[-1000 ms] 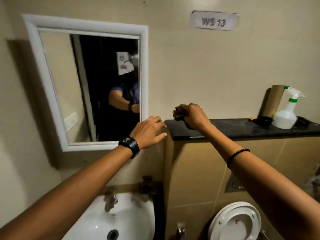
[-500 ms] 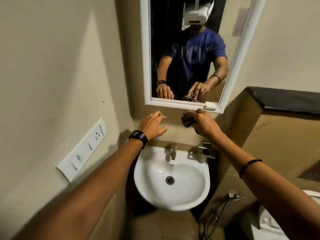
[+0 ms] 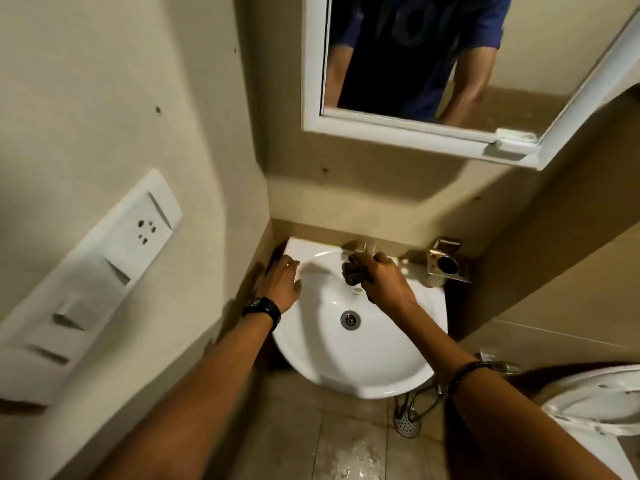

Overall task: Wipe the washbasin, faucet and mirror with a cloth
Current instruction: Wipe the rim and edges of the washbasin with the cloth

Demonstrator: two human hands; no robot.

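One cloth [image 3: 355, 273], dark brown and bunched into a wad, sits in your right hand [image 3: 384, 284], whose fingers are curled tight around it. You hold it over the back of the washbasin [image 3: 363, 368], right at the faucet [image 3: 362, 247]; most of the faucet is hidden behind the cloth and your knuckles, so you cannot tell whether the cloth actually touches it. Your left hand [image 3: 280, 284] holds nothing: it lies flat, fingers loosely spread, on the basin's left rim near the back corner. A black watch [image 3: 262, 310] sits on that wrist, and a dark beaded bracelet [image 3: 465, 372] on your right wrist.

The basin is white and round-fronted, with a metal drain [image 3: 350, 319] in the middle of the bowl, between your two forearms. Just to the right of the basin's back edge, a brass-coloured square fitting [image 3: 446, 263] is fixed by the wall. Above the basin hangs the mirror [image 3: 398, 64] in a white frame, showing your blue shirt and bare arms. On the left wall a white switch and socket plate [image 3: 97, 275] runs at a slant. Down at the lower right you see part of a white toilet [image 3: 595, 403], and on the tiled floor below the basin a round metal floor drain [image 3: 407, 424] beside some hoses.
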